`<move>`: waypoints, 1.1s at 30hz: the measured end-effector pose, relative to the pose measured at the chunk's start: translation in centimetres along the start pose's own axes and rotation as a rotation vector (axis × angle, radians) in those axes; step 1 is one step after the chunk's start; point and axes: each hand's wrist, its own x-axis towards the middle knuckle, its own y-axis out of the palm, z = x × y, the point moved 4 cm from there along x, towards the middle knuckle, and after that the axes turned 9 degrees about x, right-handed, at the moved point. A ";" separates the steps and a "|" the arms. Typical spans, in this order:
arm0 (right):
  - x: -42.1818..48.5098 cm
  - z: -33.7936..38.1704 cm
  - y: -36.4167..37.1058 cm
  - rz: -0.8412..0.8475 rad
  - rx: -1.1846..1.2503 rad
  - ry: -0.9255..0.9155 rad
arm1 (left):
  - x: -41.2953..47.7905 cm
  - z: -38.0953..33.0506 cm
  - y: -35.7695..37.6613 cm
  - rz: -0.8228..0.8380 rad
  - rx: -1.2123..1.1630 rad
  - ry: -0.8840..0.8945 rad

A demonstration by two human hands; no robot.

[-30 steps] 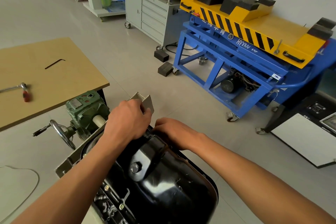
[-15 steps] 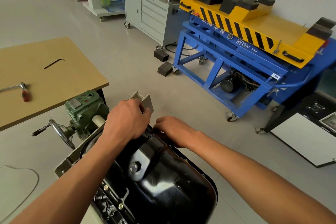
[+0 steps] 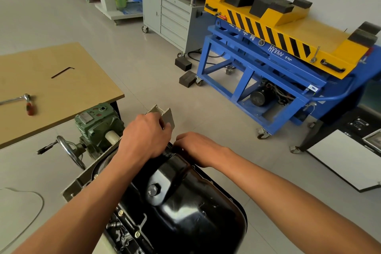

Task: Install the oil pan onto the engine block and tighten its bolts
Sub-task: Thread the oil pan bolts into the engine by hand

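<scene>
Flange likely offered the safest hold on the glossy black stamped-steel oil pan, seemingly stiff and slick; left hand clutched a pale channel-shaped piece, grip of right hand was hidden.

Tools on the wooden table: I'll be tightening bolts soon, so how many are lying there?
2. A ratchet lies at the left of the table; a hex key lies farther back, nearer its middle. Others may sit beyond the frame's left edge.
</scene>
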 end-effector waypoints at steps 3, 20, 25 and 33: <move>-0.1 0.0 0.1 0.041 -0.014 0.014 | 0.0 0.0 0.0 0.003 0.000 0.002; -0.6 -0.5 0.4 -0.074 0.024 -0.006 | -0.2 -0.2 -0.2 0.002 0.005 0.005; -0.5 -0.4 0.4 -0.075 0.032 -0.008 | -0.2 -0.2 -0.2 0.005 -0.001 0.004; -0.4 -0.8 0.0 -0.027 0.033 -0.020 | -0.3 -0.1 -0.2 0.001 -0.004 0.000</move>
